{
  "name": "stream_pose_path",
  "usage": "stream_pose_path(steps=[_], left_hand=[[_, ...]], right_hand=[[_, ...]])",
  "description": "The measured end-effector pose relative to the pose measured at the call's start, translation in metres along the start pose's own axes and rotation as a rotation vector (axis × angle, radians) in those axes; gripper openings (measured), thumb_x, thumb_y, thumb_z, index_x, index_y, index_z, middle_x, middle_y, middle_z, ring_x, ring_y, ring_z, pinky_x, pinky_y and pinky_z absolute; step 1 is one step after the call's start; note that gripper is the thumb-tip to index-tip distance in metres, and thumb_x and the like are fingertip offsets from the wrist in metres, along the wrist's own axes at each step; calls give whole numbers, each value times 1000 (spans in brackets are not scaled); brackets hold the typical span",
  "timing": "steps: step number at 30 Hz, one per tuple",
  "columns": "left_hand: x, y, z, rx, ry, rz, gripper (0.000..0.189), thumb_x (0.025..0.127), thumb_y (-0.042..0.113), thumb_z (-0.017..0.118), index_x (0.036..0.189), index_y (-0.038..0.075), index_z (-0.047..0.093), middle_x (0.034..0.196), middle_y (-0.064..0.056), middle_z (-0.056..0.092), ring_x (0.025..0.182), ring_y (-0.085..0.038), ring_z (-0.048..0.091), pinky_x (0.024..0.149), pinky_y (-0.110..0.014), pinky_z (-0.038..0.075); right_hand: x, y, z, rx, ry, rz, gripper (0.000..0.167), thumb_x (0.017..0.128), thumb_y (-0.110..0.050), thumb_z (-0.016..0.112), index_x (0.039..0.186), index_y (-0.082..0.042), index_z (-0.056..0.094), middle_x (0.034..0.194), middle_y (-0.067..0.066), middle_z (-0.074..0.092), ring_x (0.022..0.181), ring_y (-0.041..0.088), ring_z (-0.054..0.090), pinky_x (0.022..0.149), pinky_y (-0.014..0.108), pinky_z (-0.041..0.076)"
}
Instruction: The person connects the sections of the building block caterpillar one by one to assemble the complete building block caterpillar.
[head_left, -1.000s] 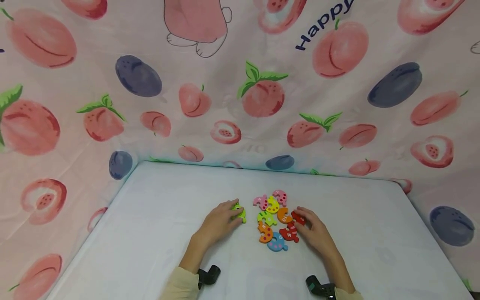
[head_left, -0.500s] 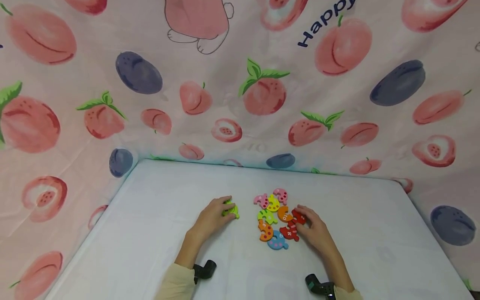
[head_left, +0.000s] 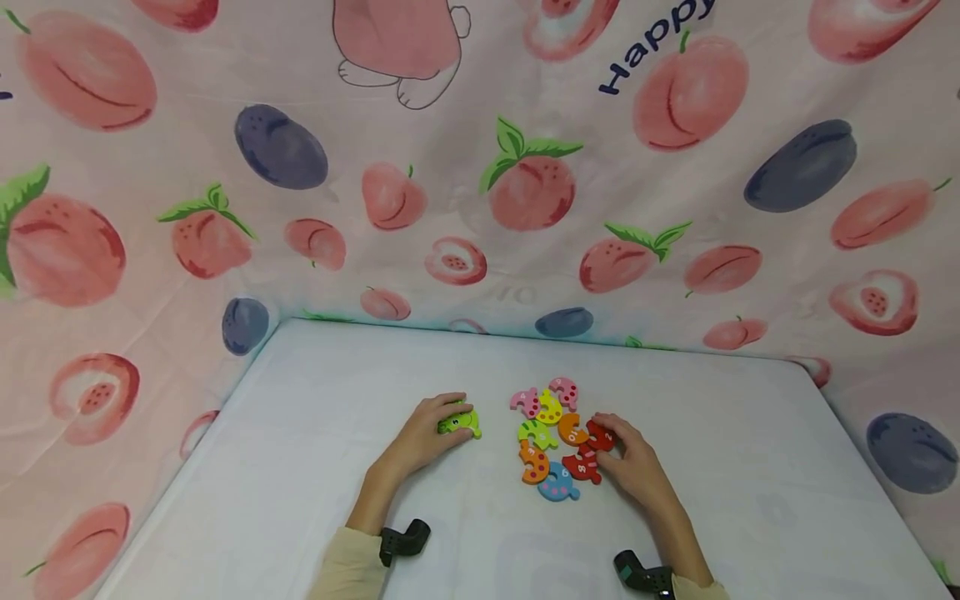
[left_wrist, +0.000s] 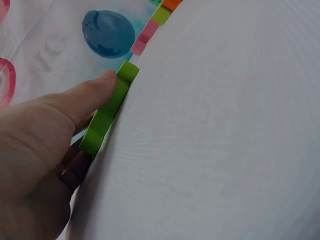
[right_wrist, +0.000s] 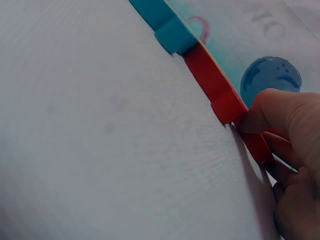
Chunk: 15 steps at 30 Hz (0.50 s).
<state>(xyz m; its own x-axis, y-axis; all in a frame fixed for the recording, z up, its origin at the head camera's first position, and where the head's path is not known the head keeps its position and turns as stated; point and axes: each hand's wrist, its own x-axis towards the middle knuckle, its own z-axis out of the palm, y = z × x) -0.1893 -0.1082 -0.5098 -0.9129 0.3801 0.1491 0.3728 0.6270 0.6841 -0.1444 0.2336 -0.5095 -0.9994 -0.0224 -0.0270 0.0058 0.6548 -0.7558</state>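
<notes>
My left hand [head_left: 420, 435] pinches a light green animal-shaped puzzle piece [head_left: 460, 422] with a printed face, left of a cluster of numbered pieces. In the left wrist view the thumb lies on the thick edge of this green piece [left_wrist: 107, 115], close over the white surface. At the cluster's right side my right hand [head_left: 636, 460] holds a red piece numbered 2 [head_left: 599, 437] between thumb and fingers. That red piece [right_wrist: 256, 146] sits against another red piece [right_wrist: 210, 75], numbered 8 in the head view. The fingers partly cover the held red piece.
Around the cluster lie a blue piece [head_left: 556, 483], an orange 3 [head_left: 535, 463], a green 5 [head_left: 536, 433], an orange 10 [head_left: 572, 430], a yellow piece [head_left: 550, 408] and two pink ones. A fruit-printed cloth [head_left: 450, 208] hangs behind the white table [head_left: 300, 500].
My left hand has drawn the green piece leftward, away from the cluster, and more of its printed face shows. The right hand has stayed at the red piece.
</notes>
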Motion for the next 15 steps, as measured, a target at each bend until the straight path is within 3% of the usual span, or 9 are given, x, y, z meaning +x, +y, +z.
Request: stream_pose_path(steps=[7,15], left_hand=[[1,-3,-1,-45,-36,-51,42,89,31,70,129,19,64,145,2,51,136,-26,42,110,-47,39],[2,-4,-1,-51,-43,-55,42,88,32,70,129,21,64,145,4,51,136,-24,42,110,-46,39]], right_hand=[[-1,-1,0,7,9,-9,51,88,-7,62,137,-8,51,148,19,44,141,40,34,115,58,28],[-1,-1,1,45,31,57,52,87,-11,62,138,-9,49,148,17,44,141,37,35,115,54,31]])
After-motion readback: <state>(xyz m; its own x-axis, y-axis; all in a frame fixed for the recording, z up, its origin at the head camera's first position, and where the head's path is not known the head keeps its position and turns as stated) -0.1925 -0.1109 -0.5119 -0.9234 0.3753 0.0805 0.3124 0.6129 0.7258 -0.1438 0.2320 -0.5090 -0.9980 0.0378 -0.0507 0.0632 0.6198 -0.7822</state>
